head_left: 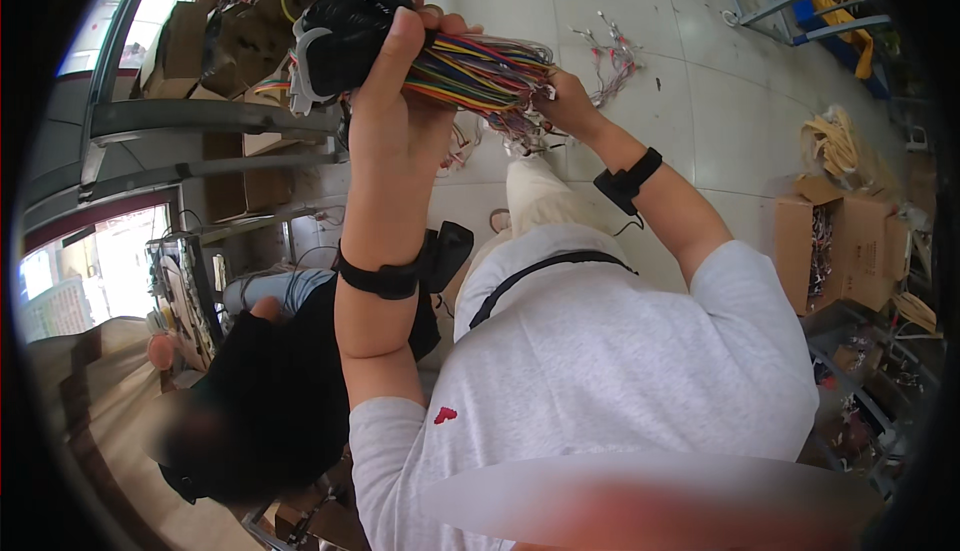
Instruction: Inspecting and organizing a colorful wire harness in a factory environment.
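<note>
A thick bundle of multicoloured wires (485, 66) is held up in front of me at the top of the view. My left hand (400, 66) is wrapped round it, thumb upward, beside a black wrapped section (345, 46) that has grey-white parts at its outer side. Toward the other end, small white connectors (520, 131) hang from the wires. My right hand (570, 106) is closed at that end, its fingers partly hidden by the wires. Black bands with small boxes sit on both forearms.
Loose wires (612, 56) lie on the tiled floor (690, 101). Metal racks (210, 121) with cardboard boxes stand at left. Another person in black (270, 401) is close by at lower left. An open cardboard box (840, 251) of wires stands at right, near a blue-grey frame (825, 11).
</note>
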Demonstrator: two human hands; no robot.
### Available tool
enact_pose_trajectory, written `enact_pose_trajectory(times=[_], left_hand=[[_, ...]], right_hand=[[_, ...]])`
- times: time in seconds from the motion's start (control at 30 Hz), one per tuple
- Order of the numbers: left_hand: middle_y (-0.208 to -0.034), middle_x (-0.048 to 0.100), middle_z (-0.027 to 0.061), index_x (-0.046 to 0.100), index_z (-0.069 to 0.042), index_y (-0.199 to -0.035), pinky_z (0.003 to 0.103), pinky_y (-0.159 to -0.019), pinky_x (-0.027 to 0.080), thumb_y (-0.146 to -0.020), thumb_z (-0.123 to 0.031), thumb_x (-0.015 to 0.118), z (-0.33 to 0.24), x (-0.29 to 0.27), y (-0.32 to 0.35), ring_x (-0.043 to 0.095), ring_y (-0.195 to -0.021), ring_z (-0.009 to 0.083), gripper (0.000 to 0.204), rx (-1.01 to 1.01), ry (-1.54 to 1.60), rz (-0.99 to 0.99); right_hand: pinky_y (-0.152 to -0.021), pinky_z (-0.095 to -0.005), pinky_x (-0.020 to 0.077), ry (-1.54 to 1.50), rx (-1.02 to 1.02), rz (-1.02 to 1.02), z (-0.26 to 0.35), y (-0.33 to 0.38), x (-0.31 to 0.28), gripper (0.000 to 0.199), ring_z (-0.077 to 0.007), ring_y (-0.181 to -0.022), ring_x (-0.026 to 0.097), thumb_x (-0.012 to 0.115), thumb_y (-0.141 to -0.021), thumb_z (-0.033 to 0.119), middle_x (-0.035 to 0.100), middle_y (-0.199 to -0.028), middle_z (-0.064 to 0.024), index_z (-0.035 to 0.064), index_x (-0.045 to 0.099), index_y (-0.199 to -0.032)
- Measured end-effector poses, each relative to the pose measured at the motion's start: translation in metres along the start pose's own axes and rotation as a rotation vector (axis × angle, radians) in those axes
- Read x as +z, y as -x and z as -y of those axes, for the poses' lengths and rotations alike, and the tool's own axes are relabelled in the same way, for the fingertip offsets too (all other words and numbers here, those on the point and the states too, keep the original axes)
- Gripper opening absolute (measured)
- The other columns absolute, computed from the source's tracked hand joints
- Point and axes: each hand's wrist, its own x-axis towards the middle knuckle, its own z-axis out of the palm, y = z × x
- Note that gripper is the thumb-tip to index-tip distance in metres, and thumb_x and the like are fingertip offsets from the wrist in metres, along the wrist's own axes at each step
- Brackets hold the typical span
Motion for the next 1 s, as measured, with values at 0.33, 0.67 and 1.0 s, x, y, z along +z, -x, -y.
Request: enact_pose_trajectory(times=[0.33, 0.67, 1.0], left_hand=[[-0.088, 0.057, 0.004, 0.055, -0.004, -0.098, 0.04, -0.087, 0.046, -0.089, -0.014, 0.06, -0.008, -0.008, -0.003, 0.057, -0.086, 0.0183, 0.014, -0.051, 0.06, -0.021], [-0.087, 0.055, 0.0059, 0.05, -0.004, -0.108, 0.041, -0.074, 0.052, -0.086, -0.008, 0.061, 0.033, -0.033, 0.039, 0.059, -0.082, 0.0217, 0.025, -0.176, -0.187, -0.274], [-0.088, 0.062, 0.0137, 0.055, -0.002, -0.106, 0.043, -0.069, 0.055, -0.077, 0.003, 0.065, 0.07, -0.016, 0.012, 0.064, -0.077, 0.0276, 0.031, -0.195, -0.143, -0.592]], right_hand=[[-0.08, -0.0283, 0.0456, 0.019, -0.196, -0.07, 0.052, -0.005, -0.021, 0.024, -0.0139, -0.082, 0.057, 0.065, -0.077, 0.01, 0.063, -0.087, -0.0046, 0.0011, 0.061, -0.099], [-0.066, -0.0414, 0.0476, 0.231, -0.079, 0.281, -0.022, 0.05, 0.006, 0.021, -0.0368, -0.075, 0.058, 0.06, -0.072, 0.014, 0.059, -0.08, -0.0165, 0.0103, 0.059, -0.093], [-0.079, -0.0385, 0.048, 0.084, 0.084, 0.744, -0.051, 0.019, -0.034, 0.039, -0.0317, -0.092, 0.062, 0.068, -0.078, 0.022, 0.064, -0.099, -0.014, 0.0109, 0.054, -0.114]])
